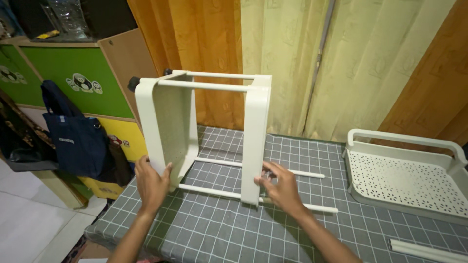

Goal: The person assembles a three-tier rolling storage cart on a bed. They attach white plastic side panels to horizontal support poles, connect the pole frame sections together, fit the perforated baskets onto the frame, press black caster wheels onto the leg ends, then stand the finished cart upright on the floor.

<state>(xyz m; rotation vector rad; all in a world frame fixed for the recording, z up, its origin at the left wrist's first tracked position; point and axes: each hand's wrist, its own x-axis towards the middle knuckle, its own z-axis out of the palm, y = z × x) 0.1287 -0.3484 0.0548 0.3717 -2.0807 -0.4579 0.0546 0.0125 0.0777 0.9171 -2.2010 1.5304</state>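
Nearest the camera, two bare forearms reach in from six o'clock over a table point(209, 234) covered in a grey grid-patterned cloth. The left hand point(152, 185) presses flat against the left side panel of a white plastic rack frame point(204, 136), fingers open and spread upward. The right hand point(280, 187) pinches the lower edge of the frame's right panel, fingers curled about it and the lower white rod point(302, 206). The frame stands upright at the table's centre. At three o'clock rests a white perforated tray point(404, 175). At nine o'clock a navy tote bag point(73, 136) hangs on a green and yellow cabinet point(73, 73). Curtains point(292, 48) hang at twelve.
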